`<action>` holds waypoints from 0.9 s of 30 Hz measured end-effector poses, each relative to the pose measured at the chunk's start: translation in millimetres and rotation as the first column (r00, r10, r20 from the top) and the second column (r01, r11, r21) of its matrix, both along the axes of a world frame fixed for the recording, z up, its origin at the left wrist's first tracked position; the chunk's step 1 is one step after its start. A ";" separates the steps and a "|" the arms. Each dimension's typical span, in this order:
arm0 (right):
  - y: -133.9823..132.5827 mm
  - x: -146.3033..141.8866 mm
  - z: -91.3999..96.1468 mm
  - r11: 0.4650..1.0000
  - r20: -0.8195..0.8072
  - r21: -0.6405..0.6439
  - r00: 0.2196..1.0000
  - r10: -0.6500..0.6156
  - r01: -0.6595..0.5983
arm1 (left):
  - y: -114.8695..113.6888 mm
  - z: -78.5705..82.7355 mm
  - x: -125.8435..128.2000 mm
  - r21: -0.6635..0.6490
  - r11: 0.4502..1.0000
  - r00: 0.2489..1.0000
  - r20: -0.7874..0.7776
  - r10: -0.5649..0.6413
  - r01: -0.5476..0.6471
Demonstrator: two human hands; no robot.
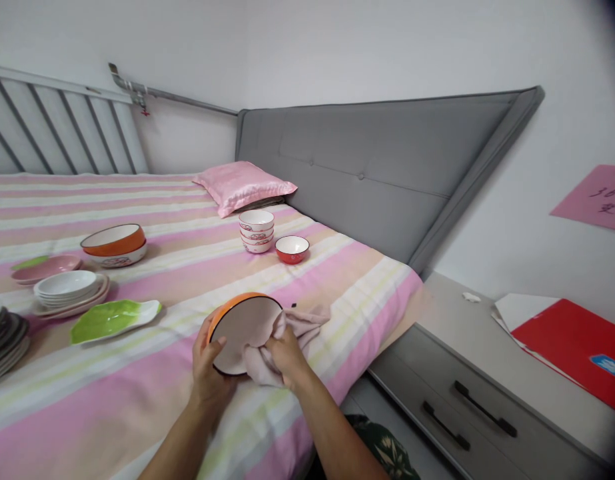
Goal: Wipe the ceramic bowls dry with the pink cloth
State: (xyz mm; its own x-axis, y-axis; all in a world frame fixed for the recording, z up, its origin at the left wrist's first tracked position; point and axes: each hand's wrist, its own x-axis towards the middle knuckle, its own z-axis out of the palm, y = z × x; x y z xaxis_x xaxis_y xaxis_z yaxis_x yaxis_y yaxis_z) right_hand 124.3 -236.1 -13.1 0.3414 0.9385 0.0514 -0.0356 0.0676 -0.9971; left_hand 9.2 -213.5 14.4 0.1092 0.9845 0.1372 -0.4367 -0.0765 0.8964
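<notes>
My left hand grips the lower left rim of an orange bowl, tilted so its white inside faces me. My right hand is closed on a beige cloth and presses it against the bowl's right inner side. Both hands are held just above the pink striped bed, near its front right part.
On the bed lie a green leaf-shaped dish, a stack of white plates, a pink plate, dark plates, an orange bowl on another bowl, stacked small bowls, a red bowl and a pink pillow. A grey drawer unit stands at right.
</notes>
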 end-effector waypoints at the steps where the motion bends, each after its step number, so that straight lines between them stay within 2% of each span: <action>1: 0.5 2.7 0.2 1.000 -0.030 -0.007 1.000 0.000 0.000 | -0.6 0.8 0.3 -0.005 1.000 1.000 0.001 -0.023 0.023; 3: 0.7 11.3 2.9 1.000 -0.061 0.012 0.998 -0.011 0.012 | -1.4 3.3 0.6 -0.043 0.995 0.996 -0.011 -0.092 0.091; 6: -3.0 28.8 13.9 0.991 0.178 0.080 0.977 -0.121 0.108 | 2.2 5.5 -0.6 -0.058 0.982 0.975 -0.119 -0.186 0.180; 8: -8.3 38.6 23.6 0.985 0.414 0.062 0.894 -0.169 0.158 | 7.7 4.4 -1.9 0.047 0.983 0.953 -0.258 -0.158 0.176; 11: -16.6 44.2 34.7 0.978 0.687 0.039 0.705 -0.174 0.203 | 15.4 1.0 -2.9 0.211 0.957 0.879 -0.470 -0.079 0.199; 13: -20.1 42.1 38.4 0.983 0.767 0.063 0.622 -0.158 0.173 | 17.6 -0.6 -3.1 0.265 0.938 0.827 -0.561 -0.039 0.225; 15: -21.6 38.2 40.2 0.988 0.800 0.088 0.581 -0.146 0.128 | 18.3 -1.1 -3.6 0.314 0.921 0.796 -0.605 0.007 0.231; 19: -22.1 33.2 43.3 0.990 0.813 0.121 0.565 -0.141 0.074 | 19.1 -1.1 -5.8 0.344 0.907 0.768 -0.639 0.037 0.242; 23: -21.5 33.1 43.1 0.991 0.786 0.120 0.605 -0.130 0.058 | 20.0 -2.1 -5.4 0.297 0.931 0.787 -0.617 0.018 0.211; 27: -18.1 33.9 36.1 0.994 0.752 0.060 0.650 -0.107 0.095 | 20.1 -5.1 -3.8 0.267 0.949 0.807 -0.590 0.026 0.165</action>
